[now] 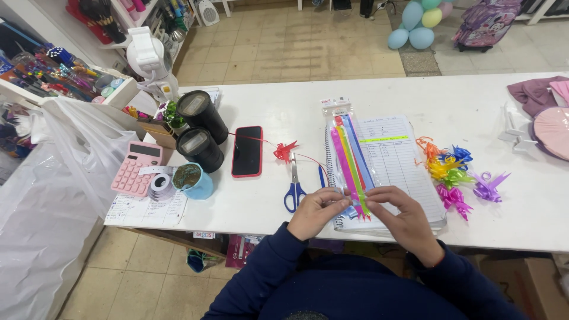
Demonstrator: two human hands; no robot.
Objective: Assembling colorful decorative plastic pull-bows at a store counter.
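White counter (284,201) on a tiled shop floor, seen from above; shelving with coloured goods at 10 o'clock, balloons (418,24) at 12 o'clock.

The packet of ribbon strips (349,151) lies near the counter's near edge, just right of centre, resting on a spiral notebook (403,166); it is a long, narrow, clear sleeve with a white and red header card at its far end; inside, flat strips run lengthwise side by side in pink, red, yellow, green, blue and purple; the strips fan slightly towards the near end, where their tips poke past the sleeve.

The left hand (317,213) grips the near end of the packet from 9 o'clock, fingers closed on it; the right hand (403,219) meets it from 3 o'clock, thumb and forefinger pinched on the strip tips; the two hands nearly touch; both wrists wear dark blue sleeves.

At 9 o'clock of the packet, blue-handled scissors (294,189) lie flat; beyond them, at 10 o'clock, a red ribbon bow (285,151) with a trailing tail and a phone in a red case (247,151); further left, two black cylinders (201,130), a blue cup (192,179) and a pink calculator (136,169).

At 3 o'clock of the packet, a cluster of finished bows (453,175) in orange, blue, yellow, green, pink and purple.
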